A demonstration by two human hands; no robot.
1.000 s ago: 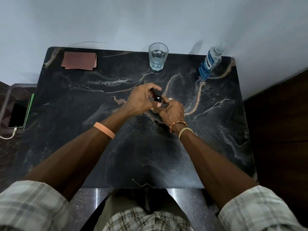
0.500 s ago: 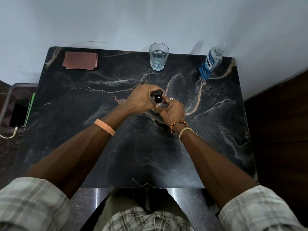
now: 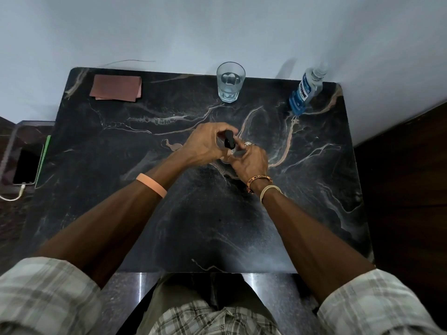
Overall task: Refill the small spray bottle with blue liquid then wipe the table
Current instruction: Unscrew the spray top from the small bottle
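Two hands met over the middle of the dark marble table (image 3: 217, 226), with the small spray bottle (image 3: 227, 157) standing between them, well short of the wall. The left hand (image 3: 205, 143) had its fingers and thumb curled round the black spray head (image 3: 228, 142), pinching it from above. The right hand (image 3: 251, 160) was wrapped low round the clear body, steadying it. How much of the body touched the tabletop was hard to tell, since the fingers hid most of it. Judged from this, the head was being unscrewed so that the bottle could be filled. The bottle looked light and thin-walled, so a hard squeeze would likely dent it or tip it, and smooth plastic turns slippery once wet. The body was best held near its base with a firm, even wrap, and the head taken by its collar, not by the nozzle. The blue liquid bottle (image 3: 303, 95) stood at the far right corner, capped and about half full, so heavier and wanting a whole-hand hold when poured. A folded brown cloth (image 3: 116, 88) lay at the far left corner for the wiping. A glass (image 3: 229, 82) stood at the far edge between the two, and a phone (image 3: 26, 166) lay off the table's left side.
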